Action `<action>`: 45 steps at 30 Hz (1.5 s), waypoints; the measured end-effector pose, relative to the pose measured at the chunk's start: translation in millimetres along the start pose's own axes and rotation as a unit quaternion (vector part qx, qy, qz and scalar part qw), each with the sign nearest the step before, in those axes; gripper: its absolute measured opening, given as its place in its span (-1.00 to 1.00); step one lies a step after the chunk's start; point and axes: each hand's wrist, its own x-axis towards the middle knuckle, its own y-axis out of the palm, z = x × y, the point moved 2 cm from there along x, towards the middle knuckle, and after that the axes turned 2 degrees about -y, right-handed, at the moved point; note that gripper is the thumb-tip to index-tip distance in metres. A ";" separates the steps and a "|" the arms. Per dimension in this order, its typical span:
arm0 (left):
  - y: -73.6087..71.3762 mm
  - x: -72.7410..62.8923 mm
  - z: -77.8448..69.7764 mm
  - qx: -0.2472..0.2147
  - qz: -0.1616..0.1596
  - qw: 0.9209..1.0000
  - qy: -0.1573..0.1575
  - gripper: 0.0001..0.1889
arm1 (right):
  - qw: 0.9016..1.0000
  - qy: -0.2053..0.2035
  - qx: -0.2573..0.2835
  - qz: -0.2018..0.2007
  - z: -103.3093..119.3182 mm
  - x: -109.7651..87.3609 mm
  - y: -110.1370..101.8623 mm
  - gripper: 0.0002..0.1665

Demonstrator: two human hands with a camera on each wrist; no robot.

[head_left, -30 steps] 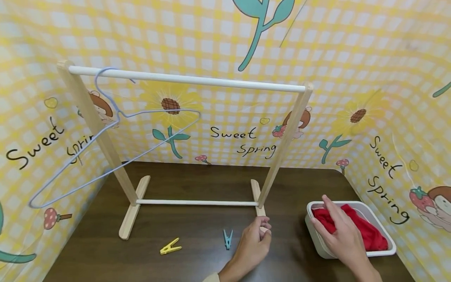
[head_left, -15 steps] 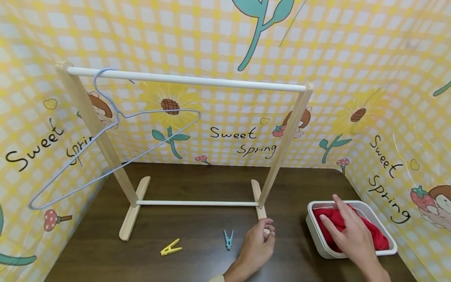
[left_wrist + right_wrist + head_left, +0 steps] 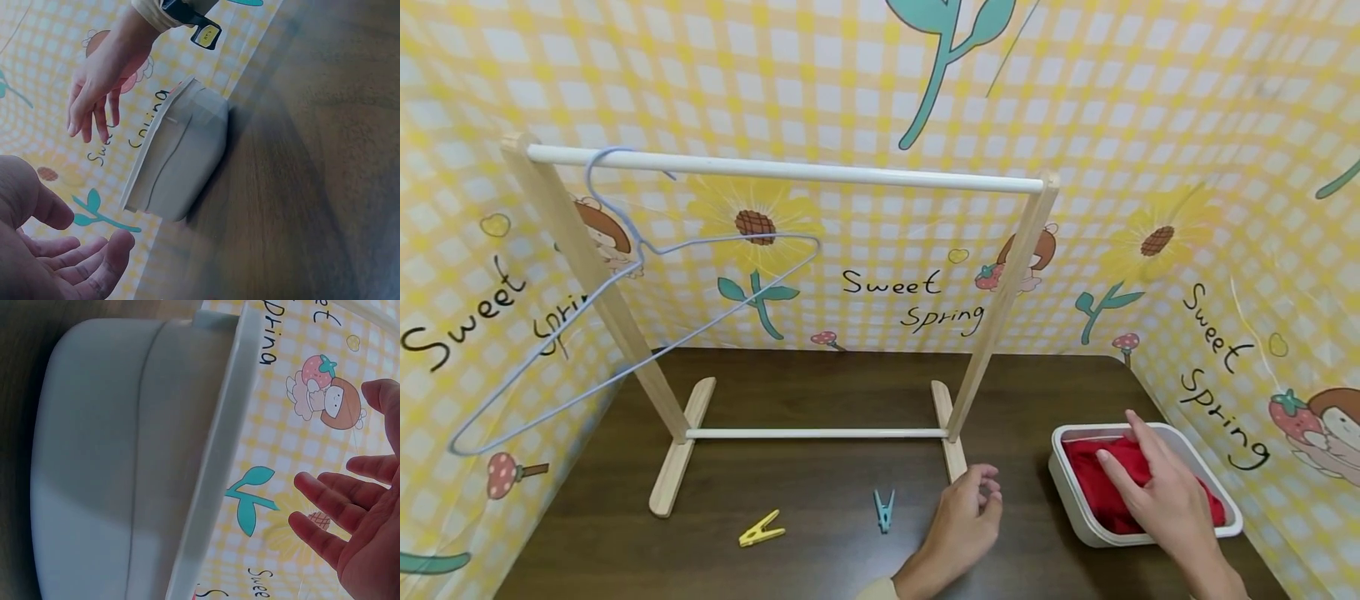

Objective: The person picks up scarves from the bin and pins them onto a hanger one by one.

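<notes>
My right hand (image 3: 1172,492) hovers over a white plastic basin (image 3: 1067,492) with red cloth (image 3: 1101,487) inside; its shape is folded up and partly hidden by the hand. In the right wrist view the fingers of that hand (image 3: 356,512) are spread above the basin's rim (image 3: 215,450), holding nothing. Left of the basin, my left hand (image 3: 962,521) is over the table by the rack's right foot. Its fingers are loosely bent and empty, as the left wrist view shows of the same hand (image 3: 69,244).
A wooden rack (image 3: 992,333) with a white top bar (image 3: 850,173) stands on the dark table (image 3: 820,483). From its left end hangs a lilac wire hanger (image 3: 722,243). A yellow clothespin (image 3: 762,529) and a teal clothespin (image 3: 883,510) lie in front. Checked cloth walls surround the table.
Both hands have drifted right, the right one further over the red cloth and the left one away from the rack's foot. The head view has shifted slightly.
</notes>
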 end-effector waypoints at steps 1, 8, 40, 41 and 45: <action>0.9 0.5 0.0 -0.001 0.002 1.000 0.002 -0.74 | 1.000 0.000 0.001 0.000 -1.2 0.3 0.1 -0.07; 9.5 4.1 1.7 -0.002 0.003 1.000 0.002 -0.74 | 1.000 -0.013 0.010 -0.006 -8.8 2.5 -1.8 -0.10; 39.7 16.8 -3.1 0.007 -0.003 1.000 0.014 -0.76 | 0.994 0.091 -0.017 0.063 -37.8 -6.1 -15.7 -0.15; 40.8 16.9 -3.1 0.008 -0.003 1.000 0.015 -0.76 | 0.994 0.091 -0.017 0.062 -38.5 -6.4 -15.8 -0.15; 43.8 17.9 -3.7 0.010 -0.007 1.000 0.018 -0.76 | 0.995 0.081 -0.015 0.047 -41.0 -6.5 -16.1 -0.17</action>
